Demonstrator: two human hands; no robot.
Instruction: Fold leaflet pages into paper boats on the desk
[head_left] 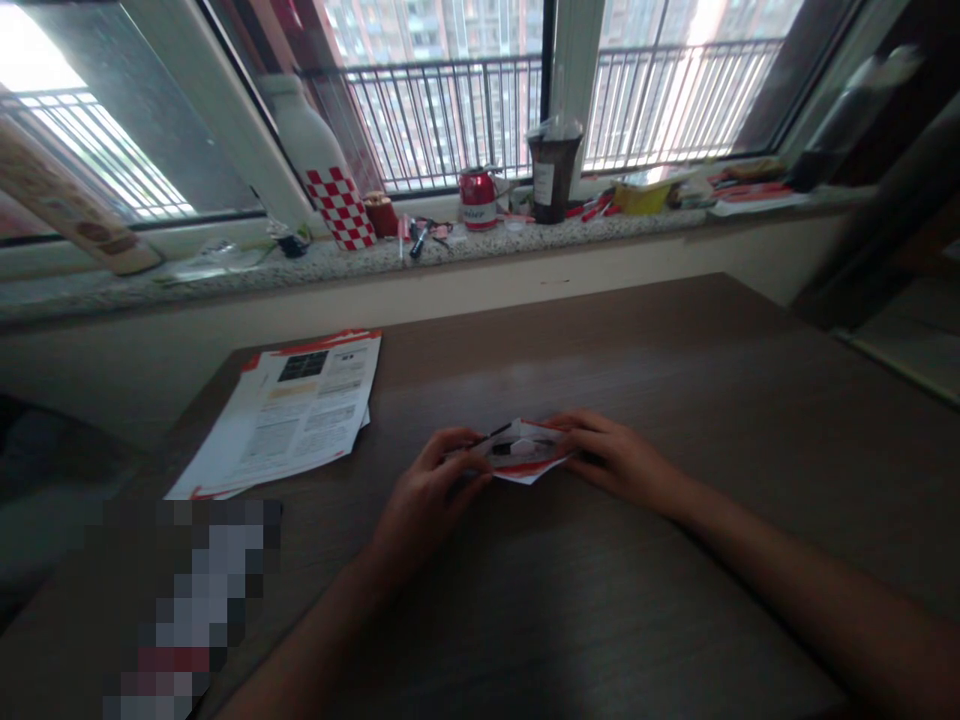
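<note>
Between my two hands is a small folded piece of printed paper (525,447), white with red and dark print. Its middle bulges open and a point of it faces me. My left hand (442,480) pinches its left end, thumb below and fingers above. At the other end, my right hand (607,450) grips the paper, with some fingertips hidden behind it. Both hands are low over the brown table (637,600); whether the paper touches the tabletop I cannot tell.
A stack of printed sheets (300,420) lies at the table's left. Lower left, a pixelated patch hides something. Along the window sill (420,260) stand a checkered bottle (337,205), a red can (478,200), a dark drink cup (553,175) and a yellow container (643,195).
</note>
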